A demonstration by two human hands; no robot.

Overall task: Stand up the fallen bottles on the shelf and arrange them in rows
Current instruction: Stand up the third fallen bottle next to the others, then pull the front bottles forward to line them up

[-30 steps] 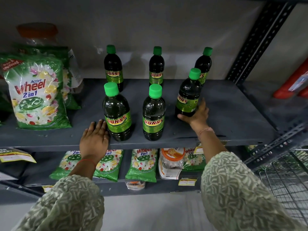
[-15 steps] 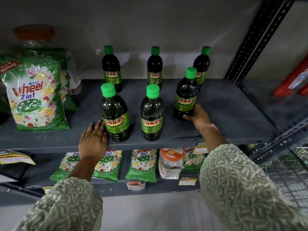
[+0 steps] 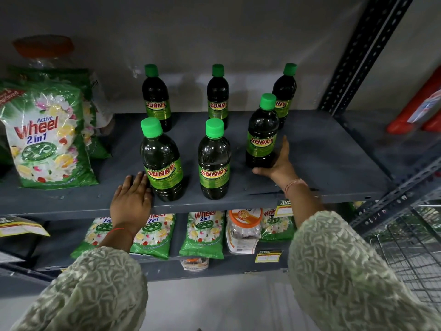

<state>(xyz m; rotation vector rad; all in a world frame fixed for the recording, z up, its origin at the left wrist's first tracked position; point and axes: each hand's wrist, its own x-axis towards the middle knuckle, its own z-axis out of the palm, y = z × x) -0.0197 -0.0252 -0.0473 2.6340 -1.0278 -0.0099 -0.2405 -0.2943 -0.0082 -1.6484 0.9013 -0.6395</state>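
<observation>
Two hands at shelf [image 3: 322, 163] front | left hand [image 3: 131, 201]: fingers straight, together, flat on shelf just beside front-left bottle [image 3: 163, 163] | right hand [image 3: 279, 166]: thumb and fingers cupped round front-right bottle [image 3: 262, 134] base | all six upright, two rows of three

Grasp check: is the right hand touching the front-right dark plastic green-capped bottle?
Touching. Head view: right hand cups the front-right dark plastic bottle at its base.
</observation>
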